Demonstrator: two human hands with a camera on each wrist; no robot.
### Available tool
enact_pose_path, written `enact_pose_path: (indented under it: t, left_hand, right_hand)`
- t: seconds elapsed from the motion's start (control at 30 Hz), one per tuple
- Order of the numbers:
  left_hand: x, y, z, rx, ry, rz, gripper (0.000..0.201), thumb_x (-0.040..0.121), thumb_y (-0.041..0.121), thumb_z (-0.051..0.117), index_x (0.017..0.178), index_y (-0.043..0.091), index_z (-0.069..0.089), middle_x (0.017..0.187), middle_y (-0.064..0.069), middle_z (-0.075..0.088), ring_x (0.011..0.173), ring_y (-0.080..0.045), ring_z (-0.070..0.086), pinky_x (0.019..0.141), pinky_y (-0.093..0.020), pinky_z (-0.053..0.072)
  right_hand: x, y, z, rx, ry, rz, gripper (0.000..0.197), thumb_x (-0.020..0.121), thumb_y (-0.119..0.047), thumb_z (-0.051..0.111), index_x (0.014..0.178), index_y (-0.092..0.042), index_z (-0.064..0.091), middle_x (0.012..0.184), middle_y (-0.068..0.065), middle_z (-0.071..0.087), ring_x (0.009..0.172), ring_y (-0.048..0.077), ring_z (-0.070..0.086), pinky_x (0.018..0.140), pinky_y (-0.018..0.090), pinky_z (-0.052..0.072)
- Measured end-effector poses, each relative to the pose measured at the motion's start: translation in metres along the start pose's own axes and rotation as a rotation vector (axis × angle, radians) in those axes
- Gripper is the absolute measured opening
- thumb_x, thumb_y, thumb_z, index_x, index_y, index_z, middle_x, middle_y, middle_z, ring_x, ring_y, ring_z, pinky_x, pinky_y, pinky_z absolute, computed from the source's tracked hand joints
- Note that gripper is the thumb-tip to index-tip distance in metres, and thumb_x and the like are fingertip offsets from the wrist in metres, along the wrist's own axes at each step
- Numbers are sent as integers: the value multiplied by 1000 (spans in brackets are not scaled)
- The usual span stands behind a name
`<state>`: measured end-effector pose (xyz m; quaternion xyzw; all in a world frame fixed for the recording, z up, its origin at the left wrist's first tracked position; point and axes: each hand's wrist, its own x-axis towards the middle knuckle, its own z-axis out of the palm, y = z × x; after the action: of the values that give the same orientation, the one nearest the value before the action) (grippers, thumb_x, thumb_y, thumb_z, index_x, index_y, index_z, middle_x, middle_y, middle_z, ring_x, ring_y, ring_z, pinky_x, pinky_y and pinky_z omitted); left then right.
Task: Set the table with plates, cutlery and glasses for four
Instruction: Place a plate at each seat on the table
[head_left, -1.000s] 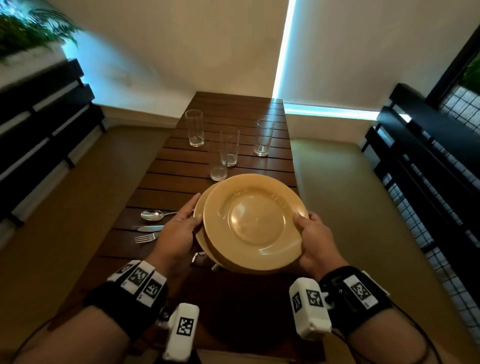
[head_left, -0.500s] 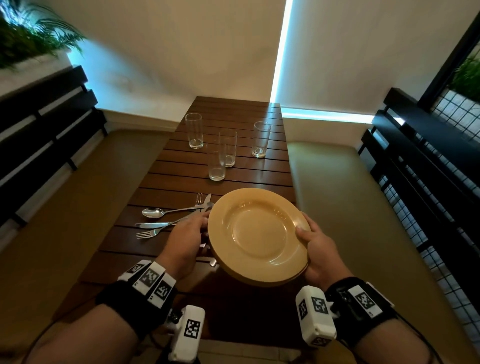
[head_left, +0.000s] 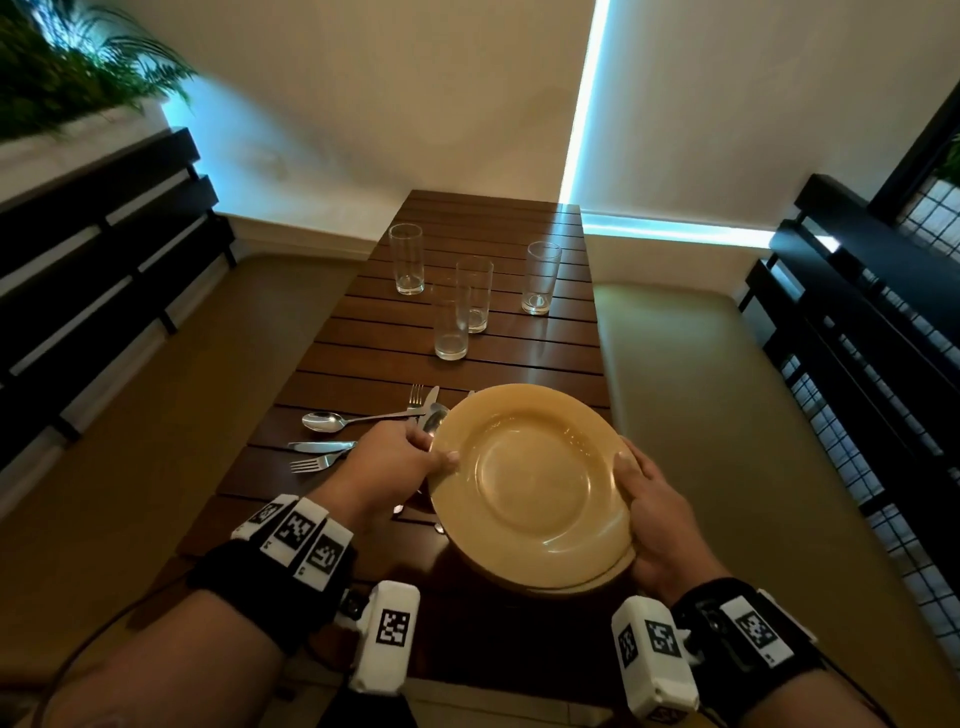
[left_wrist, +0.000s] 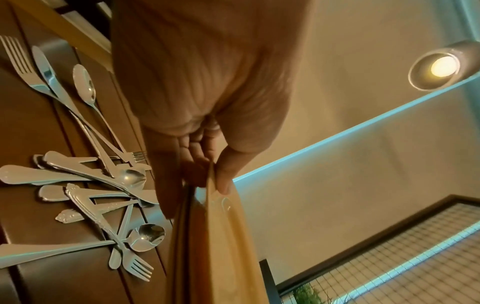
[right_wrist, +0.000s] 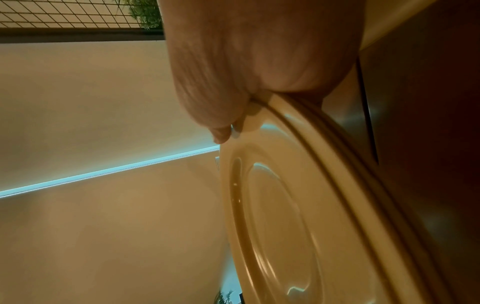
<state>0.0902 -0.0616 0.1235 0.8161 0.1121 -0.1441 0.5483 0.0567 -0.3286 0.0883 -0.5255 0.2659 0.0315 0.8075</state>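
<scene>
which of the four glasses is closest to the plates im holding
The glass nearest you in the middle of the table, just in front of another glass; the other two stand farther back, at left and right.

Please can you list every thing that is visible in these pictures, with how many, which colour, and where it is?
plates: a stack, count unclear, yellow, held over the near end of the table
glasses: four, clear, upright on the far half of the table
cutlery: many pieces, silver, in a loose pile on the table left of the plates
table: one, dark brown slats, centre
benches: two, olive cushions, either side of the table
plant: one, green, upper left
lamp: one, lit, on the ceiling
left hand: grips the plates' left rim
right hand: grips the plates' right rim
</scene>
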Motion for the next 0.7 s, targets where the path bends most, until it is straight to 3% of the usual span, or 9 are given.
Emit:
enact_pose_path:
  t: [0.07, 0.17, 0.3, 0.4, 0.5, 0.57, 0.7]
  left_hand:
    - [5, -5, -5, -69, -40, -8, 13, 92, 19, 74, 100, 9, 71, 94, -11, 78, 89, -31, 75, 84, -50, 61]
    - [12, -18, -14, -176, -67, -38, 14, 96, 18, 69, 107, 10, 68, 102, -13, 76, 96, -33, 73, 90, -53, 58]
    - [24, -41, -35, -322, 36, -102, 15, 100, 15, 63, 112, 6, 66, 102, -17, 74, 86, -31, 72, 73, -49, 62]
    - [48, -57, -69, -412, 142, -167, 16, 99, 15, 64, 113, 7, 67, 101, -20, 74, 87, -32, 70, 78, -52, 59]
    - [80, -66, -108, -480, 270, -222, 11, 101, 11, 61, 109, 6, 65, 100, -19, 71, 86, -31, 69, 63, -41, 61]
    - [104, -70, -130, -526, 328, -249, 12, 102, 6, 57, 112, 1, 60, 97, -19, 68, 83, -30, 68, 55, -41, 63]
    - [158, -83, -165, -534, 381, -340, 24, 104, 5, 52, 126, -2, 54, 91, -17, 64, 78, -29, 65, 54, -44, 62]
  right_hand:
    - [3, 1, -1, 0, 30, -3, 28, 99, -31, 60, 126, -27, 66, 115, 13, 75, 106, 34, 72, 88, 54, 59]
    - [8, 2, -3, -40, 74, 6, 27, 101, -30, 55, 125, -32, 67, 116, 13, 74, 106, 33, 71, 89, 51, 58]
    - [11, 4, -6, -107, 108, 33, 28, 102, -27, 54, 127, -36, 64, 119, 11, 71, 105, 33, 71, 90, 57, 57]
    - [11, 3, -11, -110, 144, 82, 29, 103, -29, 51, 127, -40, 63, 119, 12, 70, 105, 36, 70, 88, 60, 57]
    - [13, 1, -15, -124, 177, 117, 28, 103, -31, 49, 125, -42, 63, 116, 9, 69, 106, 36, 68, 84, 58, 58]
    - [15, -1, -15, -142, 190, 137, 29, 103, -33, 47, 127, -43, 61, 118, 8, 66, 107, 37, 66, 84, 59, 57]
    - [21, -4, -12, -214, 226, 176, 34, 102, -37, 47, 133, -47, 55, 124, 11, 60, 112, 42, 62, 92, 67, 51]
